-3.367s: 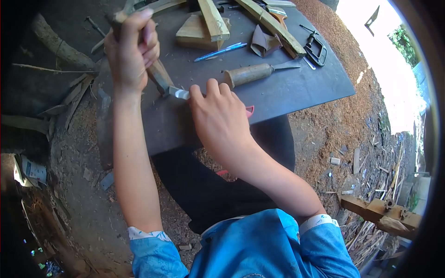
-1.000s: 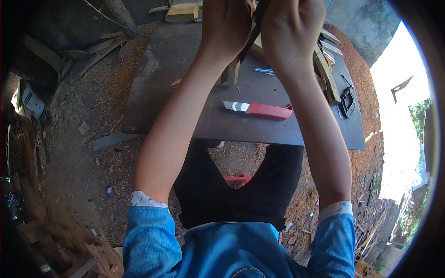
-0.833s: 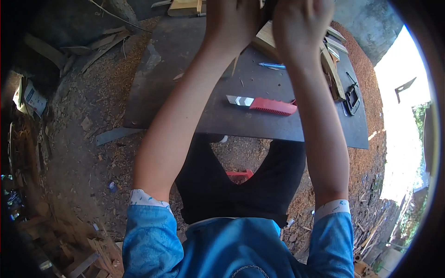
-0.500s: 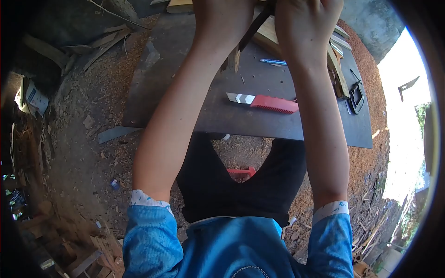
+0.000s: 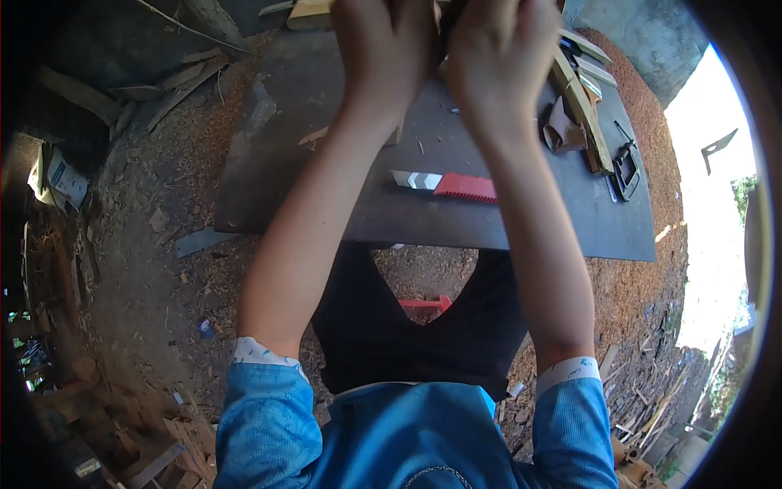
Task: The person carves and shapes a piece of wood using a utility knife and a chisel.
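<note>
My left hand (image 5: 389,49) and my right hand (image 5: 501,53) are close together over the far part of the dark table (image 5: 301,187). Both look curled, with the fingers partly cut off by the top edge. Something dark shows between them, too hidden to name. Under my left wrist, a small wood end (image 5: 397,133) sticks out, and a thin wood sliver (image 5: 314,137) lies beside the forearm. A flat tool with a red ribbed handle (image 5: 466,187) and a silvery slanted end rests between my forearms, partly covered by the right one.
At the table's right are wood strips (image 5: 588,118), a folded brown piece (image 5: 564,129) and a black clamp (image 5: 626,173). A grey metal strip (image 5: 201,242) juts out near the left front corner. A red tool (image 5: 428,305) lies on the ground between my legs.
Both hands have shifted, the right one leftward and closer to the left. The folded brown piece now shows beside the wood strips. The blue pen-like item is mostly covered.
</note>
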Action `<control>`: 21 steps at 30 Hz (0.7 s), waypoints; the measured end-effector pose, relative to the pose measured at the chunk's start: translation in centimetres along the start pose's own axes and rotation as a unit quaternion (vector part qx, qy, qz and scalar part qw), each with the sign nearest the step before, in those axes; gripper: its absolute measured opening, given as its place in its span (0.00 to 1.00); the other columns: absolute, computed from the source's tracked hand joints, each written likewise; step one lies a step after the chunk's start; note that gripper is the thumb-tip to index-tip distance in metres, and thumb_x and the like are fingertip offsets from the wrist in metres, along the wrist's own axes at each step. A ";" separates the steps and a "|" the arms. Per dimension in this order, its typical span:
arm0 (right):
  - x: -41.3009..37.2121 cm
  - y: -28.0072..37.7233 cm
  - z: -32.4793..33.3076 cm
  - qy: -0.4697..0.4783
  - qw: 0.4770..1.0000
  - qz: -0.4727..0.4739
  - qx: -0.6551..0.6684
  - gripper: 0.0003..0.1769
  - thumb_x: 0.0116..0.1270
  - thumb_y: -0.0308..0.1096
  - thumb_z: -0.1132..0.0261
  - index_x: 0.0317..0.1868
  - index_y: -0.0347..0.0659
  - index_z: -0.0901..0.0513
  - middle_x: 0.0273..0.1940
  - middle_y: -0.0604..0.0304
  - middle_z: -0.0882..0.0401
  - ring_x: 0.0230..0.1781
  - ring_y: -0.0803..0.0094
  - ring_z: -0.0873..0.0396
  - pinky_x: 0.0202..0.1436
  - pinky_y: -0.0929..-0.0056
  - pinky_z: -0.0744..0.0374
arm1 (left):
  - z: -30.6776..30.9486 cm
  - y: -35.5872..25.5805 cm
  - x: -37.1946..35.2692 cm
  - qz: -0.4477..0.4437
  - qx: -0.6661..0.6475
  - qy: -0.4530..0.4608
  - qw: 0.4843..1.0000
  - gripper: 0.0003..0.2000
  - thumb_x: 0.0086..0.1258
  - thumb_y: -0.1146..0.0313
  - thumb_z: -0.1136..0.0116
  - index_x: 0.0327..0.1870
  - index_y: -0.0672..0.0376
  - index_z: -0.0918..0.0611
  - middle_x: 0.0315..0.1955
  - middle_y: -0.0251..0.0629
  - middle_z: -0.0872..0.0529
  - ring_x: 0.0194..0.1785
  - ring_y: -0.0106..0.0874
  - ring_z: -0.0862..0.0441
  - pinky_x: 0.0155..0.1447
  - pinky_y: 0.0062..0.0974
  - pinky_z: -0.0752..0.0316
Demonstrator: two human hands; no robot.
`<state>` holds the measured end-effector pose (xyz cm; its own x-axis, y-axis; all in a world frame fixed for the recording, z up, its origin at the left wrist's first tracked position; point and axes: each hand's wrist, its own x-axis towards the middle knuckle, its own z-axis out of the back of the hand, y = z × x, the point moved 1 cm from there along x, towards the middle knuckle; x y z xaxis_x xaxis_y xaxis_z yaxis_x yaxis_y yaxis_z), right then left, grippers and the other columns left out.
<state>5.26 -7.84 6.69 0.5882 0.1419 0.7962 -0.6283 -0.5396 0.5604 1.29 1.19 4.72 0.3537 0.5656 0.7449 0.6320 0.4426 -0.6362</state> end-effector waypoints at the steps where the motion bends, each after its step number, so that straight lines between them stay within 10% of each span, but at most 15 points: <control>1: -0.1 -1.2 -0.1 -0.020 0.999 -0.006 -0.038 0.19 0.86 0.47 0.44 0.39 0.40 0.24 0.29 0.70 0.29 0.26 0.84 0.34 0.28 0.77 0.36 | -0.2 0.2 -0.7 0.048 -0.007 -0.008 0.999 0.16 0.88 0.62 0.57 0.36 0.60 0.25 0.29 0.28 0.28 0.29 0.19 0.30 0.34 0.23 0.33; 7: 0.8 2.8 -2.7 -0.060 0.989 0.038 -0.131 0.18 0.85 0.45 0.41 0.39 0.39 0.25 0.30 0.68 0.29 0.30 0.82 0.33 0.32 0.76 0.33 | -0.5 0.0 1.4 -0.133 0.049 0.001 0.990 0.17 0.87 0.60 0.53 0.35 0.60 0.25 0.28 0.27 0.27 0.28 0.17 0.31 0.33 0.20 0.34; 17: -0.6 1.6 1.2 0.048 0.994 -0.103 -0.001 0.19 0.85 0.44 0.43 0.41 0.36 0.23 0.28 0.66 0.26 0.30 0.80 0.29 0.31 0.75 0.31 | 0.7 -0.3 -0.7 0.036 0.034 -0.034 0.998 0.17 0.87 0.60 0.56 0.34 0.59 0.25 0.25 0.29 0.27 0.29 0.19 0.30 0.34 0.22 0.34; 21: 0.3 -0.5 -0.5 0.016 0.999 0.028 -0.038 0.17 0.85 0.44 0.42 0.42 0.38 0.23 0.30 0.68 0.27 0.30 0.82 0.30 0.32 0.77 0.31 | 0.0 -0.1 0.3 -0.138 0.119 -0.021 0.983 0.18 0.87 0.59 0.55 0.32 0.59 0.26 0.25 0.29 0.27 0.28 0.20 0.29 0.33 0.24 0.34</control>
<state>5.55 -7.11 6.74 0.5345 0.1402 0.8334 -0.6982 -0.4824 0.5289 1.32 1.35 4.98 0.1601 0.4267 0.8901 0.5192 0.7305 -0.4436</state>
